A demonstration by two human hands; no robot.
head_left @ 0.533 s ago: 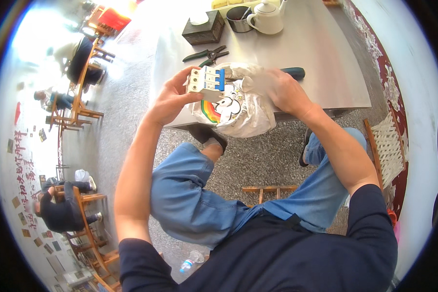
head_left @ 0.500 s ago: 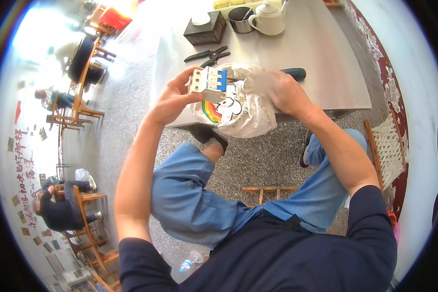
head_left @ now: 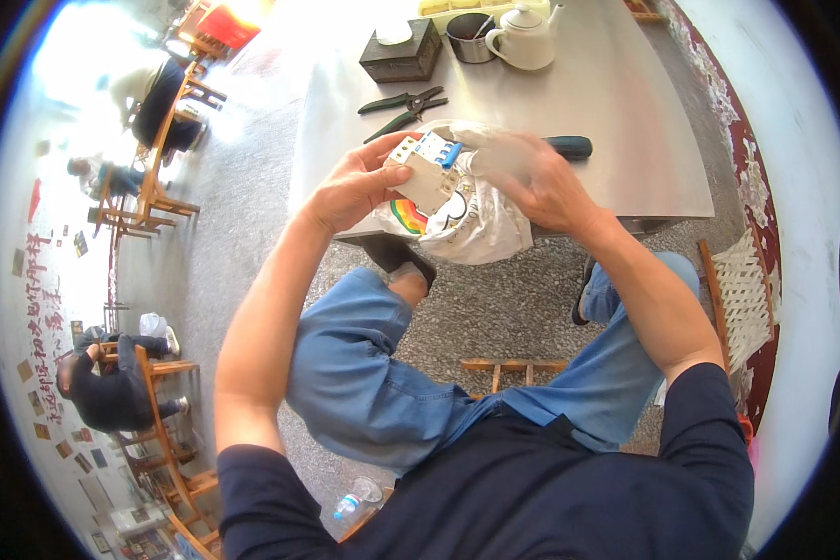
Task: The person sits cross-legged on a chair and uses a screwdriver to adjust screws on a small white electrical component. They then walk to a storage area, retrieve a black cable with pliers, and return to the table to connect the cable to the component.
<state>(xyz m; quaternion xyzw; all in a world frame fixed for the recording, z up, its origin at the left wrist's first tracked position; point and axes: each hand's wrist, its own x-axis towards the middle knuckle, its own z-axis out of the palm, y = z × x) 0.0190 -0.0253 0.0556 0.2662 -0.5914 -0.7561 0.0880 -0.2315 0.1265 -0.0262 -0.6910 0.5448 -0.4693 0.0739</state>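
Note:
My left hand (head_left: pixel 350 189) is closed around a white circuit breaker (head_left: pixel 422 183) with blue toggles. It tilts the breaker so that one flat side shows. My right hand (head_left: pixel 555 187) is just right of the breaker, over a white plastic bag (head_left: pixel 481 235) with a rainbow print; its fingers are smeared by motion, and whether they hold anything cannot be made out. The bag hangs partly over the table's near edge. A dark handle (head_left: pixel 569 147) sticks out behind my right hand, its other end hidden. Dark-handled pliers (head_left: pixel 409 108) lie beyond the breaker.
On the metal table (head_left: pixel 644 159) stand a dark tissue box (head_left: pixel 394 63), a steel cup (head_left: pixel 465 47) and a white teapot (head_left: pixel 525 45). A woven chair (head_left: pixel 745 299) is at the right. Several people sit on wooden chairs at the left. A plastic bottle (head_left: pixel 350 504) is low by my left side.
My left hand has turned the circuit breaker, so its flat side now shows, and has shifted slightly right. My right hand stays near the bag, its fingers blurred in both frames.

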